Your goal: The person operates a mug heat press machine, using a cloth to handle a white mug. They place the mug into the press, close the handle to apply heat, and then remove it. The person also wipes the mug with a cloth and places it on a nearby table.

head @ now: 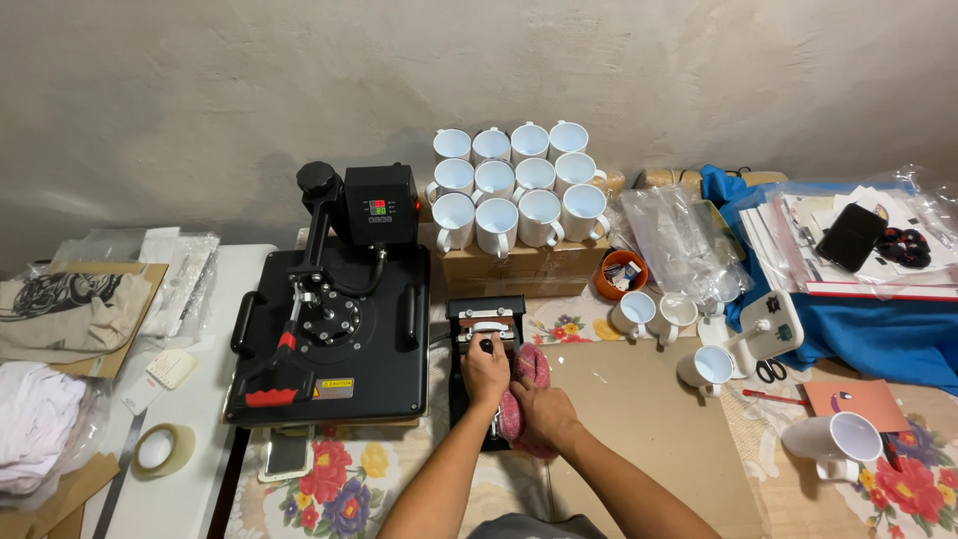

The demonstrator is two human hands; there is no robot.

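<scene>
My left hand [485, 372] rests on the small black mug press [484, 311], its fingers closed around the press's black knob and lever. Beside it, my right hand [540, 409] presses on a pink cloth [530, 365] that lies along the press's right side. What the cloth covers is hidden. A large black flat heat press [329, 339] with a red-tipped handle stands just left of my hands.
Several white mugs [514, 195] are stacked on cardboard boxes by the wall. Loose mugs [664, 317] and one tipped mug [836, 442] lie at the right, near scissors [769, 371], a blue cloth [878, 334] and bagged papers. A tape roll [163, 450] lies at the left.
</scene>
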